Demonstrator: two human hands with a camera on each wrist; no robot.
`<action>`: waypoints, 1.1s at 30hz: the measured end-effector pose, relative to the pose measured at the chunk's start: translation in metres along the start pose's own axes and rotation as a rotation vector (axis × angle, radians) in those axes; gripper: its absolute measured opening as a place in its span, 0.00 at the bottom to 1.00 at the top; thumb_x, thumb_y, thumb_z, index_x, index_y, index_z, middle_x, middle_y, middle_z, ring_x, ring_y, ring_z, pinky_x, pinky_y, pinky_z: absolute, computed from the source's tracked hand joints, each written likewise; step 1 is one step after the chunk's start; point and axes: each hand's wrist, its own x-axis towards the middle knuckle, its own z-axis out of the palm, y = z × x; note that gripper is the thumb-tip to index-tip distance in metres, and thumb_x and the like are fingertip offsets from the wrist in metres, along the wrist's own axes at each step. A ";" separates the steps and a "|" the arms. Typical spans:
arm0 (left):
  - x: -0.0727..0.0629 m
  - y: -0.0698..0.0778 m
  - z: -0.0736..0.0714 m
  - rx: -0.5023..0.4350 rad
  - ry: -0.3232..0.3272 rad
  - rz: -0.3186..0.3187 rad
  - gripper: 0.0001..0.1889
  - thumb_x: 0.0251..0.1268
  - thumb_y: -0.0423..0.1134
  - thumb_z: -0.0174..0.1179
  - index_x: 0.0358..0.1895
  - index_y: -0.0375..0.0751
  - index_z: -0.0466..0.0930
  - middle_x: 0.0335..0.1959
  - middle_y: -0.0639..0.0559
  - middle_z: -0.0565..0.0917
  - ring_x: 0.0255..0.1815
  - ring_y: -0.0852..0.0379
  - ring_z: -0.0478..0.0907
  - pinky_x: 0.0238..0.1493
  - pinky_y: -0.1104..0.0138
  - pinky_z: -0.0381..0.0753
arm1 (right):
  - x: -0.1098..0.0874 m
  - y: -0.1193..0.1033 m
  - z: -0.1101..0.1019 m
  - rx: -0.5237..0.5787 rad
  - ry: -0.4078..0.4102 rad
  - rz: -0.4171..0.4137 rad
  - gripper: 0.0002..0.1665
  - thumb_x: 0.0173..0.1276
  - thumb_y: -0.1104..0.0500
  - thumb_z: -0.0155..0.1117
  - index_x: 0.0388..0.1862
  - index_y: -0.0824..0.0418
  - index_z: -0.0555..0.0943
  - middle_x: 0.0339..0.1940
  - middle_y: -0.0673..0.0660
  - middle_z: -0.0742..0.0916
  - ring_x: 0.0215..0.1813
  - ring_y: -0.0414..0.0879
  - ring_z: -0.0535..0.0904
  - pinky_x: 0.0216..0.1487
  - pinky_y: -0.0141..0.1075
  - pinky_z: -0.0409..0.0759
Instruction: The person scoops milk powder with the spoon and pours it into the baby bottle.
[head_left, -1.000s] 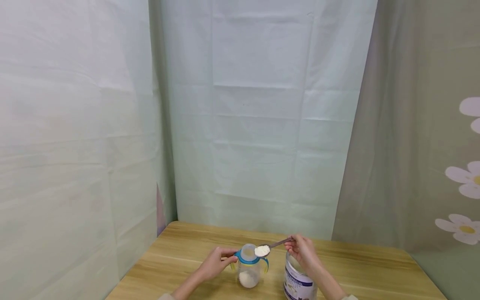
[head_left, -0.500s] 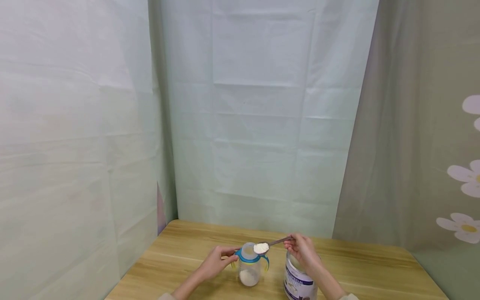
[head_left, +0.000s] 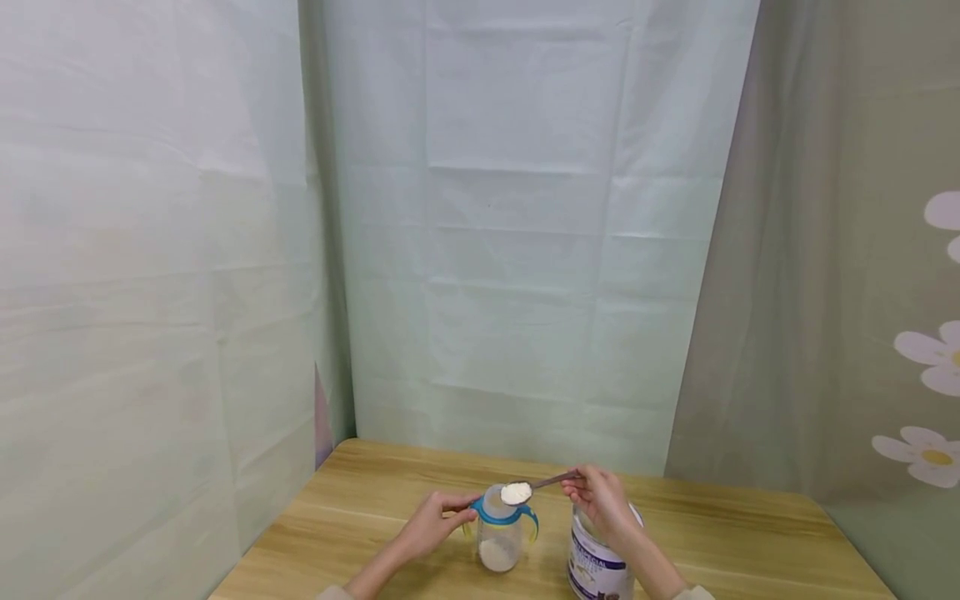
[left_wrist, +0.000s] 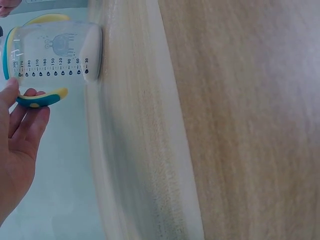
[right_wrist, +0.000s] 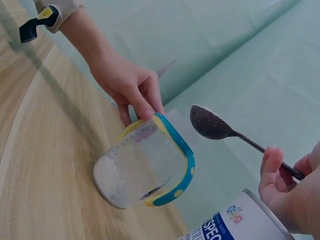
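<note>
the spoon (right_wrist: 220, 130) has shifted farther over the mouth of the bottle (head_left: 499, 533); in my judgement its powder (head_left: 515, 493) is nearly lined up for tipping in; left hand (head_left: 431, 527): fingers pinching one bottle handle (left_wrist: 42, 99); right hand (head_left: 602, 497): fingers pinching the spoon; count: one bottle, standing on the bench (head_left: 405, 467); one spoon; one tin (head_left: 596, 562), right of the bottle.

The clear bottle (left_wrist: 47, 47) bears a blue-grey picture and a dark scale; its handles (right_wrist: 189, 162) are teal-blue and yellow, the powder (head_left: 497, 557) inside it creamy white. At its mouth, the spoon (right_wrist: 210, 123) is near-black. Right of it, the can (head_left: 592, 565) is white, navy-banded; beneath, the table (head_left: 375, 483) is tan, wood-grained; behind, the curtain (head_left: 517, 292) pale blue-green.
</note>
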 end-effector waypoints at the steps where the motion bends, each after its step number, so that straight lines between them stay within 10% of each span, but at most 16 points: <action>1: 0.000 -0.001 0.000 0.003 0.000 -0.001 0.20 0.68 0.45 0.58 0.57 0.38 0.80 0.55 0.43 0.83 0.52 0.59 0.82 0.47 0.69 0.83 | 0.000 0.000 0.000 -0.005 -0.001 0.000 0.15 0.74 0.63 0.41 0.46 0.74 0.72 0.28 0.54 0.83 0.31 0.39 0.79 0.31 0.23 0.77; 33: 0.002 0.002 0.001 -0.032 -0.010 -0.041 0.21 0.68 0.47 0.58 0.57 0.39 0.80 0.56 0.42 0.82 0.49 0.59 0.84 0.46 0.65 0.84 | -0.004 -0.002 0.016 -0.089 0.005 -0.095 0.13 0.74 0.64 0.44 0.44 0.74 0.73 0.28 0.57 0.84 0.30 0.42 0.81 0.31 0.28 0.80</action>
